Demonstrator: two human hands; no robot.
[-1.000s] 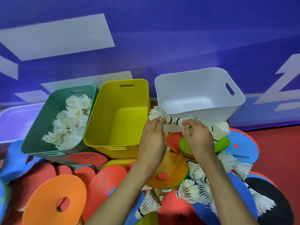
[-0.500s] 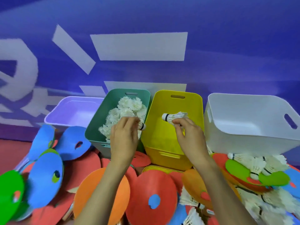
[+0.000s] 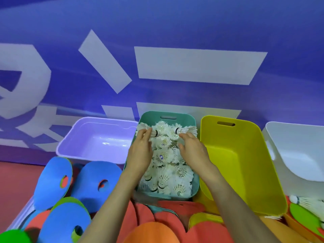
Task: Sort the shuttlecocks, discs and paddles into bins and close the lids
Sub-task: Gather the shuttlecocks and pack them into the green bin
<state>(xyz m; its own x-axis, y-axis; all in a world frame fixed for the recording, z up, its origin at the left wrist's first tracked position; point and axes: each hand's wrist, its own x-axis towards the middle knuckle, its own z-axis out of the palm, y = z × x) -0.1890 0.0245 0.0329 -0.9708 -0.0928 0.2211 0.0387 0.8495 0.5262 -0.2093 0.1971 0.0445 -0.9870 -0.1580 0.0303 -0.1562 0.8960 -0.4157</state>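
Shuttlecocks are the thing being dealt with right now. The teal bin, second from the left in the row of four, is already heaped with them.

Both hands are over its far end. The left hand pinches a shuttlecock by the feathers, cork pointing right. The right hand pinches a second shuttlecock just beside it, cork pointing left. Neither is let go yet; both sit just above the heap.

So I'd call this the drop step of the shuttlecock sorting. The next move looks easy: loosen the fingers so both fall onto the pile, not over the rim into the purple bin on the left or the yellow bin on the right. Then it's back for more, since loose shuttlecocks lie at the near right.

Plenty left, I reckon: the discs are heaped near the bins, not in them, and none of the bins I can see has a lid on.
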